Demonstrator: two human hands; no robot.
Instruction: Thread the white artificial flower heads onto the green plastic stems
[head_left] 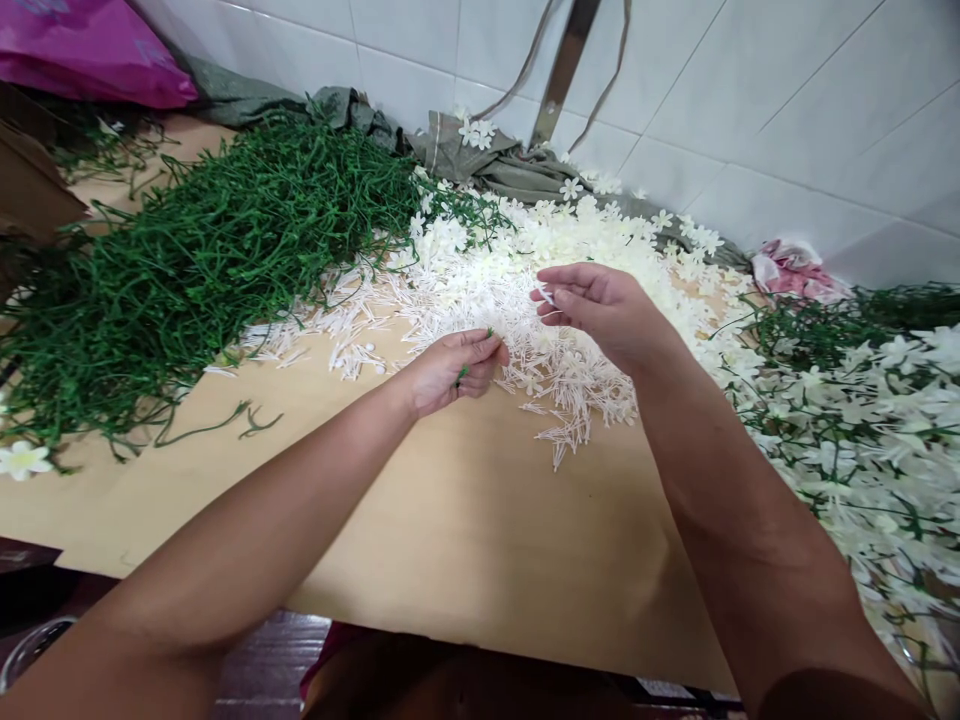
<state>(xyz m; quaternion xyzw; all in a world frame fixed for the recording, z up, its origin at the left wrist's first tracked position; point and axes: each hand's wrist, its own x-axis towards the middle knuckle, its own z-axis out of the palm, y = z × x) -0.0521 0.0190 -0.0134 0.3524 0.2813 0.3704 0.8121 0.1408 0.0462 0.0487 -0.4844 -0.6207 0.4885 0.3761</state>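
Observation:
My left hand [459, 370] is closed around a green plastic stem [463, 374], whose tip pokes out by the thumb. Just right of it and slightly higher, my right hand [592, 305] pinches a small white stick-like piece [545, 295] between thumb and fingers. Both hands hover over a pile of thin white sticks [574, 385] on the tan board. Behind the hands spreads a heap of white artificial flower heads [577, 235]. A large mound of green stems [225, 230] lies to the left.
Finished-looking white flowers on green stems [870, 450] are heaped at the right. A tiled wall [712, 90] closes off the back, with grey-green cloth [502, 160] along it. A pink bag [90, 55] and a cardboard box [34, 180] stand at the far left.

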